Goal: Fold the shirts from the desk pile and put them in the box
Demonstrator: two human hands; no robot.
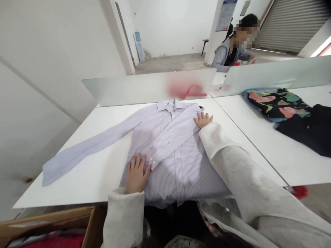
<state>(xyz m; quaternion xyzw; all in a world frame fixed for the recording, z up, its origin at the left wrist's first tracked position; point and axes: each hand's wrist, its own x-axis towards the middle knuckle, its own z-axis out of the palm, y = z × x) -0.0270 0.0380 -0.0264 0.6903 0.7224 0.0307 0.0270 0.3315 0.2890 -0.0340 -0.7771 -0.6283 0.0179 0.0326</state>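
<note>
A pale lilac striped dress shirt [165,186] lies front side up on the white table [103,179], its collar toward the far edge. One sleeve is folded diagonally across the chest, with the buttoned cuff near the lower left of the body. The other sleeve stretches out to the left over the tabletop. Flat beside that cuff rests my left hand [137,174], its fingers spread on the fabric. My right hand [203,120] lies on the shirt's right shoulder where the sleeve folds over, fingers apart. Both hands press on cloth without gripping it.
Frosted divider panels [150,86] stand along the table's far edge. Folded floral cloth [276,103] and a black garment [310,129] lie to the right. A cardboard box [88,224] with clothes sits below left. Another person [224,51] sits beyond the divider.
</note>
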